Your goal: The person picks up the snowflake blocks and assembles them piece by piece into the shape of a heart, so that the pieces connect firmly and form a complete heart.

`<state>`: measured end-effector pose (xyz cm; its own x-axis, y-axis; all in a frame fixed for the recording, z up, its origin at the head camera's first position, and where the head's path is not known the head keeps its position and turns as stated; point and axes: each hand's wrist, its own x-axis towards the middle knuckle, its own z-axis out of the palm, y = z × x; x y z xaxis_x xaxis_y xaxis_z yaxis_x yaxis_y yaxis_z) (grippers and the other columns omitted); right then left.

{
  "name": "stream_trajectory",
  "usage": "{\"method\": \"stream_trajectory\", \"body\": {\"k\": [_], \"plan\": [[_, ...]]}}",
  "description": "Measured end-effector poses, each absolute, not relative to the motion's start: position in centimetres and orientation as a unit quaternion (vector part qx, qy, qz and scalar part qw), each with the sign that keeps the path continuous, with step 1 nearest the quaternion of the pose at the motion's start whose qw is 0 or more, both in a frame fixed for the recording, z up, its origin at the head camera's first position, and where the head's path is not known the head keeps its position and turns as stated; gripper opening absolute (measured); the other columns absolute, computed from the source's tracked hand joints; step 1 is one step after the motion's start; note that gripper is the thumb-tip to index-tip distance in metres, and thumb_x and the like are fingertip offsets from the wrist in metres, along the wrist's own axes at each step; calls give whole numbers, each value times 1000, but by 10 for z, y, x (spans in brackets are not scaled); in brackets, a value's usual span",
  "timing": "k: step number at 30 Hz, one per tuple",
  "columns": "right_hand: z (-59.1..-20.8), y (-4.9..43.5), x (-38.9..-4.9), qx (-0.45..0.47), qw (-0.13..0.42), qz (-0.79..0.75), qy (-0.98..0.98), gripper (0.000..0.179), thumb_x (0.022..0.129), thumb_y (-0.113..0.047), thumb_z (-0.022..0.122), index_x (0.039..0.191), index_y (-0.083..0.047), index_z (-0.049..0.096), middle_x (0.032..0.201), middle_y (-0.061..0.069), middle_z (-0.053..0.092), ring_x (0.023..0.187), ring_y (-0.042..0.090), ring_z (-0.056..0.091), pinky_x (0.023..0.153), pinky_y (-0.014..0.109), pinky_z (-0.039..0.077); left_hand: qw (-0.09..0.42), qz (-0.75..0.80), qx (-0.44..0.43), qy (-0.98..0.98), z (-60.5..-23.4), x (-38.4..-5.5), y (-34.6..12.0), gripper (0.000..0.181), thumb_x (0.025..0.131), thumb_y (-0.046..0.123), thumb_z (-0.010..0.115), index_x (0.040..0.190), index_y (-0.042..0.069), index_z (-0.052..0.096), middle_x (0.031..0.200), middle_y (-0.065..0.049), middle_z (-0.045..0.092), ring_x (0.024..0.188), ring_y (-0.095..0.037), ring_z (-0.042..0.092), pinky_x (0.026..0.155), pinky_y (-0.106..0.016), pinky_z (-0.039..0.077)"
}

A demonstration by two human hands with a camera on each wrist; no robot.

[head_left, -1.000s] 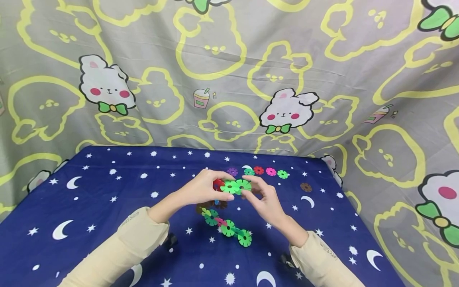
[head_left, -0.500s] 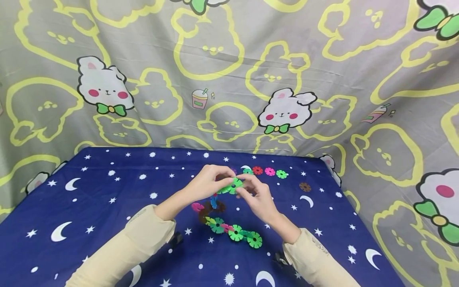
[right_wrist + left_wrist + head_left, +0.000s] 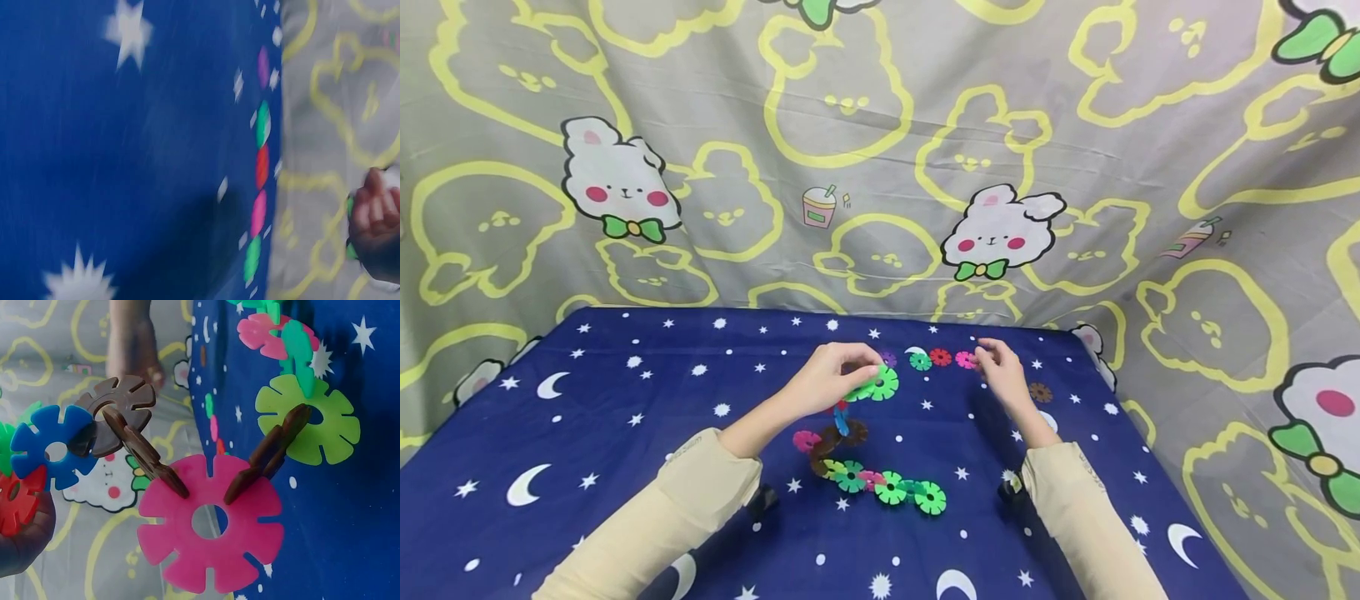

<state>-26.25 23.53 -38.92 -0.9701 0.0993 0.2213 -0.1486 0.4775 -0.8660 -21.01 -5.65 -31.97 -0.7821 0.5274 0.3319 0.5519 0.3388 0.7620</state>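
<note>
Green plastic is showing between the left hand's (image 3: 827, 379) pinching fingers: it is holding the top disc of a snowflake-disc chain (image 3: 868, 479) that is trailing down toward the near side of the bench (image 3: 625, 400). Farther right, the right hand (image 3: 1000, 371) is hovering with loosely curled fingers, holding nothing, right at the pink disc (image 3: 964, 359) in the far row.

A row of loose discs (image 3: 940, 358) lies behind the disc chain (image 3: 880, 487) on the table (image 3: 587, 433).
</note>
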Motion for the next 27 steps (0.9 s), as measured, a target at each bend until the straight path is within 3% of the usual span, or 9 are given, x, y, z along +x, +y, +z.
{"method": "stream_trajectory", "body": {"k": [4,9,12,16,18,21,23,25,27], "plan": [[-459,289,-310,29,66,420,-905,46,90,-30,53,123,1,50,93,18,63,81,23,60,68,32,46,14,-475,-326,-817,-322,-211,-57,15,91,12,55,98,3,64,89,-8,66,69,-12,53,63,-29,46],[-569,359,-389,77,-21,353,-932,66,88,-42,55,137,-3,34,101,21,59,89,28,56,74,37,44,5,-483,-329,-811,-326,-213,-57,14,92,12,53,97,2,63,84,-7,64,63,-11,50,61,-26,45],[-567,359,-392,48,-83,352,-931,77,88,-41,55,145,-6,17,129,25,44,120,32,42,98,42,34,2,-487,-334,-807,-329,-214,-56,13,92,11,53,96,2,62,80,-6,62,60,-10,48,61,-25,44],[-549,350,-387,12,-135,351,-927,83,89,-43,53,147,-9,3,149,21,12,135,33,18,107,44,22,-2,-491,-336,-804,-330,-212,-56,13,92,12,53,96,4,62,78,-4,60,58,-10,48,59,-24,44],[-564,362,-399,16,-138,356,-924,81,90,-44,51,147,-9,6,148,21,15,128,29,35,100,40,34,-8,-492,-335,-804,-331,-212,-56,13,92,12,53,96,4,62,77,-3,59,57,-10,47,57,-24,43],[-597,381,-420,23,-119,378,-918,68,90,-41,52,140,-5,25,133,24,36,94,26,59,75,35,48,-19,-494,-333,-803,-332,-210,-56,13,92,12,53,97,5,62,75,-3,57,55,-10,46,54,-24,42],[-607,386,-426,16,-98,386,-917,55,89,-38,55,126,-2,37,113,25,47,74,22,60,63,32,49,-21,-496,-331,-803,-331,-210,-57,12,92,12,53,97,5,62,75,-3,57,54,-10,45,53,-24,41],[-605,381,-424,-1,-76,393,-916,46,87,-32,60,114,-1,38,100,24,49,68,23,58,60,32,49,-18,-497,-328,-803,-331,-210,-57,12,92,12,53,97,4,62,75,-3,58,54,-10,46,53,-24,41],[-590,371,-417,-20,-65,387,-920,46,85,-25,63,116,-3,37,100,25,50,74,27,58,62,34,49,-17,-499,-324,-804,-330,-210,-58,12,92,12,53,96,4,62,75,-4,58,55,-11,46,53,-24,41]]}}
